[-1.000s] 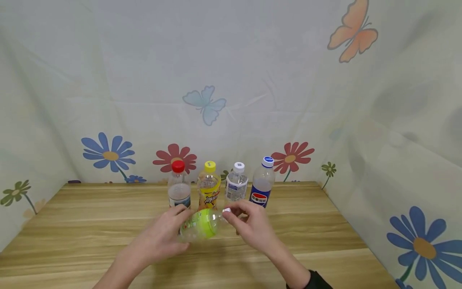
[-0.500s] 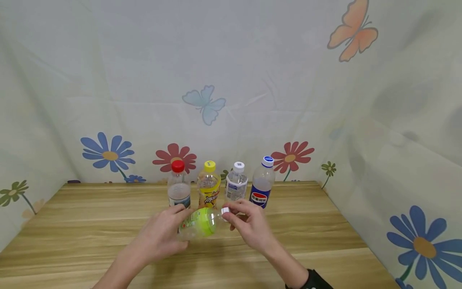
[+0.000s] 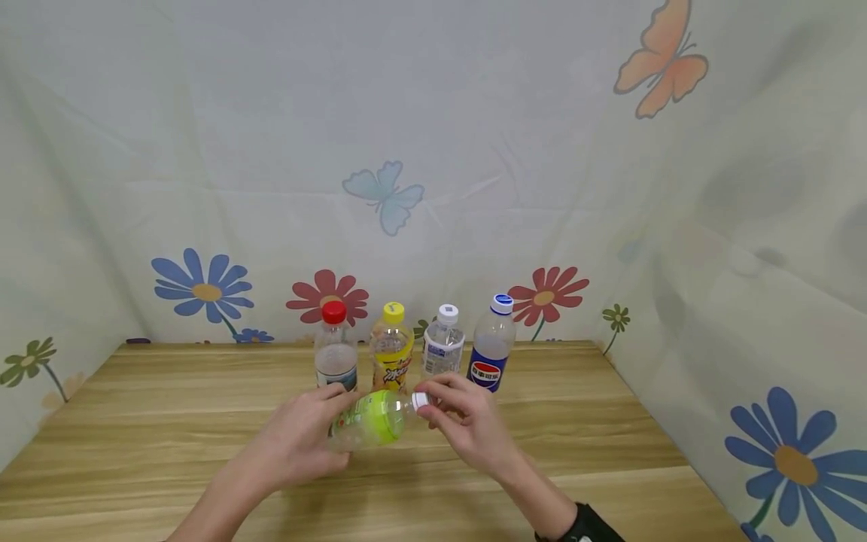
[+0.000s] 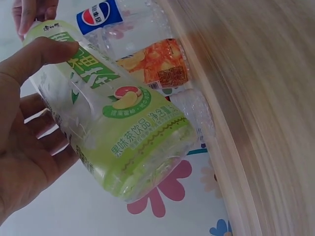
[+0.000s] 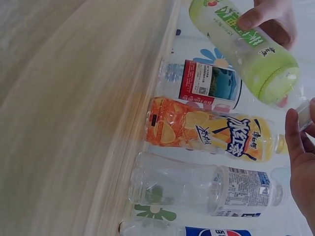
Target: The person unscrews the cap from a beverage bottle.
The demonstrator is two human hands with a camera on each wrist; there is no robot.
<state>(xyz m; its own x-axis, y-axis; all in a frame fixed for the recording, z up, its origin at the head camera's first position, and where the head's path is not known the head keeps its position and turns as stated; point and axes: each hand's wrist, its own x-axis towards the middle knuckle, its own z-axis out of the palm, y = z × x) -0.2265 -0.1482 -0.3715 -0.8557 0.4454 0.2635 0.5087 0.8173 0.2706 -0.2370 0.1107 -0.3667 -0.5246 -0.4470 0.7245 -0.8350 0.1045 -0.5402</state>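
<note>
A clear plastic bottle (image 3: 369,419) with a light green fruit-tea label lies tilted on its side in the air above the table, its neck toward the right. My left hand (image 3: 301,433) grips its body, thumb across the label in the left wrist view. At the neck, my right hand (image 3: 467,421) pinches the white cap (image 3: 421,401) between thumb and fingers. In the right wrist view the cap (image 5: 304,116) sits at the neck end of the bottle (image 5: 246,51).
Behind the hands stand a red-capped bottle (image 3: 335,354), a yellow-labelled iced tea bottle (image 3: 393,354), a white-capped clear bottle (image 3: 444,346) and a blue-labelled Pepsi bottle (image 3: 492,346) in a row on the wooden table (image 3: 203,406). A flowered cloth (image 3: 271,150) hangs behind.
The bottle and my left hand have shifted slightly left. My right fingers have changed position around the cap, and more of the white cap shows now. The standing bottles have not moved.
</note>
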